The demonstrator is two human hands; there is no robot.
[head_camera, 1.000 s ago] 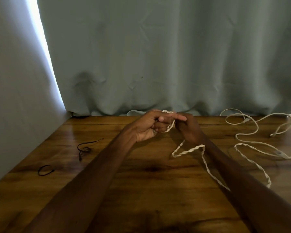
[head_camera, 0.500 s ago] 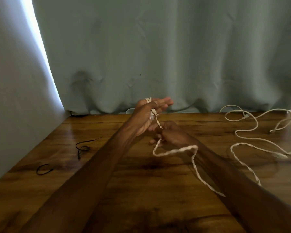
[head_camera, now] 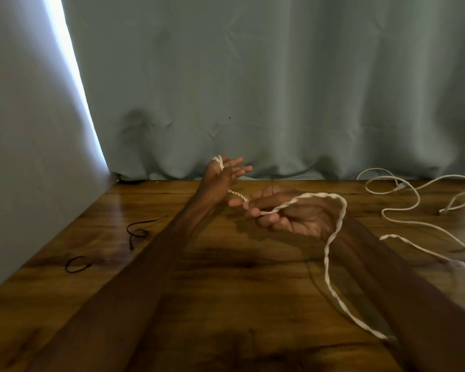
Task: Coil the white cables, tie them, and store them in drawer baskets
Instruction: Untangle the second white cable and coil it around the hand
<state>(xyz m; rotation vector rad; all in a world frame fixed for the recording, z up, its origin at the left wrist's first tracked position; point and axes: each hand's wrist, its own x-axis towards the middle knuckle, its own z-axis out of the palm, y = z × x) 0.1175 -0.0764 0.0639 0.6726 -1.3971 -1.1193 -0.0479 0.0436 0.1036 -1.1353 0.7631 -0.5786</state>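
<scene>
A twisted white cable (head_camera: 330, 242) runs from my left hand (head_camera: 220, 178) through my right hand (head_camera: 287, 213) and loops down over my right forearm. My left hand is raised with fingers spread, and a few turns of the cable are wound round it near the thumb. My right hand is palm up just right of it, pinching the cable between thumb and fingertips. A short taut stretch of cable joins the two hands. A second white cable (head_camera: 403, 208) lies loose on the wooden table (head_camera: 226, 264) to the right.
Two black ties lie on the table's left side: a small loop (head_camera: 77, 264) and a tangled one (head_camera: 137, 232). A grey-green curtain (head_camera: 253, 89) hangs behind the table, and a wall closes the left side.
My left hand has lifted and opened its fingers with the cable wound round it. My right hand has drawn back to the right and turned palm up, pulling the cable taut.
</scene>
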